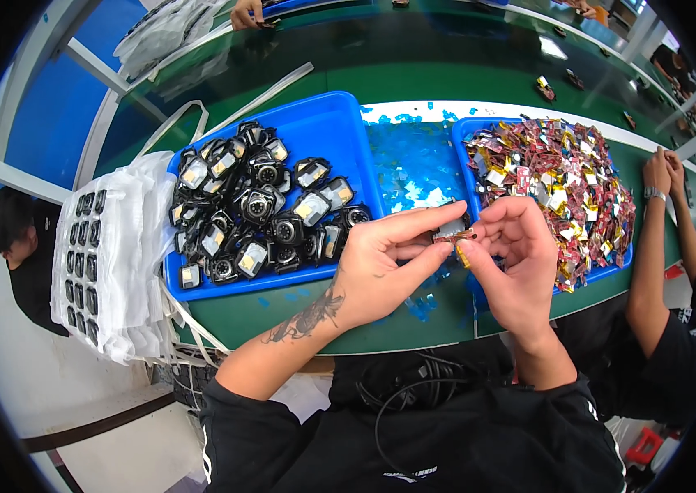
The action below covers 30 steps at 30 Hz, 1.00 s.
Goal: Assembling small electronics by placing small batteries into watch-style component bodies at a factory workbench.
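My left hand (381, 267) is closed, its thumb and fingers pinching a small dark watch case (449, 228) with a pale inside. Opposite it, my right hand (519, 255) grips a small reddish circuit board with a yellow strip (463, 256) between thumb and fingers. Case and board meet between my fingertips; whether they are still joined I cannot tell. Left of my hands, a blue tray (348, 123) bears a heap of black watch cases (258, 205). On the right, another blue tray (465, 131) is piled with reddish circuit boards (562, 197) with yellow and white bits.
Blue film scraps (410, 164) litter the bench between the trays. White sheets holding watch parts (85, 255) are stacked at the left edge. Beyond the trays runs a green conveyor (430, 70) with a few loose boards. A co-worker's arms (652, 238) rest at the right.
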Tool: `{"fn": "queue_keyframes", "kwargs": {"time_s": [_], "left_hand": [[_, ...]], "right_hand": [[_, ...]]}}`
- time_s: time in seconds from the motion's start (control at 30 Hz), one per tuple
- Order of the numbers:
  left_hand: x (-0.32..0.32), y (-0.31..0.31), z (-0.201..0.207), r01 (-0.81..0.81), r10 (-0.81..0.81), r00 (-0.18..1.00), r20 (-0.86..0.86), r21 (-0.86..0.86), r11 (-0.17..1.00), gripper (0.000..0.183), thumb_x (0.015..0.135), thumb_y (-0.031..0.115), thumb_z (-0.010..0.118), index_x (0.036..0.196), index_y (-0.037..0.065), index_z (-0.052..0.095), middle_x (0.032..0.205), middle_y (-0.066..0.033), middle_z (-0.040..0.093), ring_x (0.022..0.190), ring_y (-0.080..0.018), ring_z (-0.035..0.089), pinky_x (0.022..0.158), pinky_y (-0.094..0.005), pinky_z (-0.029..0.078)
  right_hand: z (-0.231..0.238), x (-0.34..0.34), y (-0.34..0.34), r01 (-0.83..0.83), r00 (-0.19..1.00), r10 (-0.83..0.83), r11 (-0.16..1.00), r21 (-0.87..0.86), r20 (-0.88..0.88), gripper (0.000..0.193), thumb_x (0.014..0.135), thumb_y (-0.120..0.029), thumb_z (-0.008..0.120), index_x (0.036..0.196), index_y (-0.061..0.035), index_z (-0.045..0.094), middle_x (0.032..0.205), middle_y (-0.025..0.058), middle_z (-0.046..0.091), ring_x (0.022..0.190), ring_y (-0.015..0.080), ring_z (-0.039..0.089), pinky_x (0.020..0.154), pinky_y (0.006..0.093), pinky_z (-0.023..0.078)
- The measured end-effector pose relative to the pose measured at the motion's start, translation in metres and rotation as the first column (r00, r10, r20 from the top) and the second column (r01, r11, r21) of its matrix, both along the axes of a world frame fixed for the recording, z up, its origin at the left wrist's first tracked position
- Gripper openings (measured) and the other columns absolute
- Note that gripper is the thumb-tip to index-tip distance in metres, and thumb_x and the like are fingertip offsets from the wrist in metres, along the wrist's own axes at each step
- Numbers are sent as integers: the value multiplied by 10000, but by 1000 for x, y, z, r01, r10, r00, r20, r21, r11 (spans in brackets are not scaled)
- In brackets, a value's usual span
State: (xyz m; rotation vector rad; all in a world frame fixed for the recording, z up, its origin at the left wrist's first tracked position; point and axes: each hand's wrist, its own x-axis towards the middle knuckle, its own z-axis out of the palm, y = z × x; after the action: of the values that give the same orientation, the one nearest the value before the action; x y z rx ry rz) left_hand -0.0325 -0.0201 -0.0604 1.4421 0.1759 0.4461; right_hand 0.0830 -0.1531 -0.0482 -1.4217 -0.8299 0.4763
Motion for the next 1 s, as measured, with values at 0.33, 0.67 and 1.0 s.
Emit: {"fn": "queue_keyframes", "kwargs": {"time_s": [0.33, 0.67, 1.0], "left_hand": [[2, -2, 1, -64, 64, 998, 1, 31, 997, 445, 873, -58, 594, 1306, 41, 571, 1262, -138, 596, 1073, -146, 607, 893, -289, 549], [2, -6, 1, -70, 69, 997, 34, 15, 997, 438, 875, -73, 566, 1303, 22, 565, 1236, -144, 609, 1060, -140, 616, 860, -267, 553], [-5, 36, 20, -328, 366, 928, 66, 609, 722, 566, 860, 41, 620, 1392, 62, 428, 1225, -178, 600, 1100, -263, 593, 931, -396, 471]], "right_hand": [[4, 5, 2, 28, 996, -16, 991, -131, 92, 377, 783, 59, 702, 1082, -32, 492, 813, 11, 604, 678, 18, 501, 584, 160, 379], [6, 6, 6, -64, 998, 61, 992, -107, -34, 486, 785, 70, 685, 1217, -22, 482, 891, 31, 589, 791, 53, 555, 673, 182, 506], [24, 30, 45, -74, 968, 115, 980, -183, 225, 454, 788, 39, 665, 1209, -22, 506, 884, 27, 598, 762, 72, 558, 661, 205, 478]]}}
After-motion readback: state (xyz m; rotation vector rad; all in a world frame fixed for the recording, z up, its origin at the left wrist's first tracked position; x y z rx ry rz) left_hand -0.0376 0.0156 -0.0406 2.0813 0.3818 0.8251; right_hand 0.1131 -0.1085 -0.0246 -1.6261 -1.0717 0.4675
